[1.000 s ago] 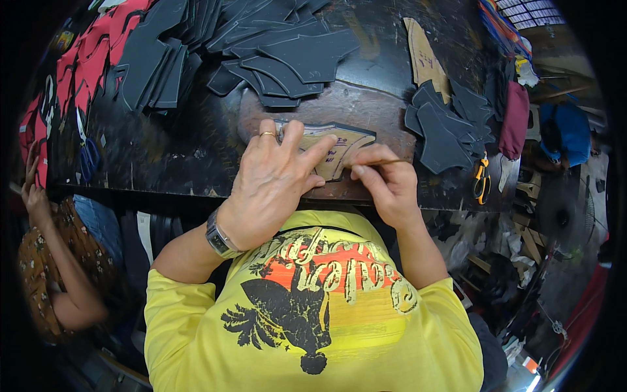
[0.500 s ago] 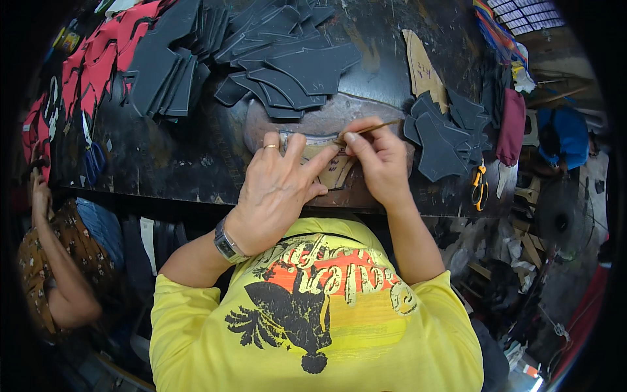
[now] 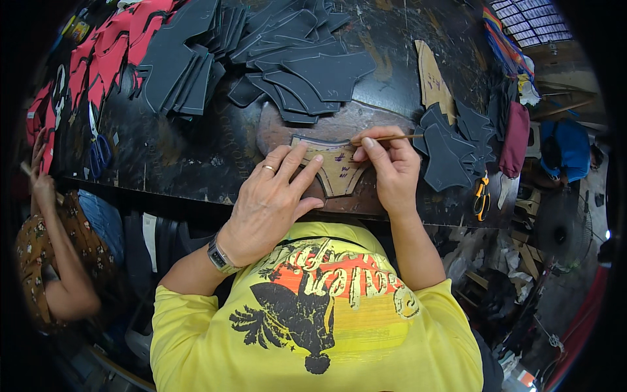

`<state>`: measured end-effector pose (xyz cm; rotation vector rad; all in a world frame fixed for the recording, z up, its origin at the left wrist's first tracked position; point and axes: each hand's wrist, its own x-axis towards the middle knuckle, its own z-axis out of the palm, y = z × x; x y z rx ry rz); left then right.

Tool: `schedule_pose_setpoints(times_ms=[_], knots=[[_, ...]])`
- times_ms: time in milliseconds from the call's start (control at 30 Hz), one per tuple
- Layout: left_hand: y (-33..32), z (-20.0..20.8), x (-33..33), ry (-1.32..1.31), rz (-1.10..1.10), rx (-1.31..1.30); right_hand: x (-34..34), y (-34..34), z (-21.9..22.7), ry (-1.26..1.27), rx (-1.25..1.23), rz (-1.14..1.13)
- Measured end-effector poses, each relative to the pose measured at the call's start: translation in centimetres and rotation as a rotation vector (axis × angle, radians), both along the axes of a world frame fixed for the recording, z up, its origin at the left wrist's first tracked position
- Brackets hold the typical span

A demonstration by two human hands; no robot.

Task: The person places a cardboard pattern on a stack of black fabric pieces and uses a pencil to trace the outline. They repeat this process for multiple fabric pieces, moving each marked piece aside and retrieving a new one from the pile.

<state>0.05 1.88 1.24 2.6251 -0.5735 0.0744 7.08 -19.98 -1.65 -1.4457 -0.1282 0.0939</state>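
A tan cardboard template (image 3: 341,175) with handwritten marks lies on a dark piece of material, whose edge shows along the template's top. My left hand (image 3: 271,196) lies over the template's left side, fingers stretched apart and fingertips pressing on it. In my right hand (image 3: 395,173) a thin brown pen (image 3: 400,136) is pinched between thumb and fingers. It lies nearly level, its tip at the template's upper right corner. Beneath them is a smooth brownish board (image 3: 274,124) on the black table.
Stacks of dark cut pieces (image 3: 313,72) spread across the far side, with red pieces (image 3: 117,59) far left. Blue-handled scissors (image 3: 99,153) lie left. At right are another cardboard template (image 3: 434,81), more dark pieces (image 3: 447,150) and orange-handled scissors (image 3: 482,196). A co-worker's arm (image 3: 62,255) shows at left.
My left fingers have drawn back to the left, uncovering more of the template. The pen in my right hand has moved slightly right along the template's top edge. The view has shifted a little.
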Motion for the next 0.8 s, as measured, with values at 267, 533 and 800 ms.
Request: schedule_pose_setpoints(times_ms=[267, 533, 800], knots=[[0.2, 0.1, 0.1, 0.008, -0.047, 0.031, -0.4, 1.1, -0.1, -0.498, -0.631, 0.15], [0.2, -0.3, -0.1, -0.011, -0.045, 0.036, -0.2, 2.1, 0.0, -0.548, -0.687, 0.163], [0.3, -0.9, -0.5, -0.053, -0.03, 0.039, -0.7, 3.5, 0.4, -0.139, -0.222, 0.207]])
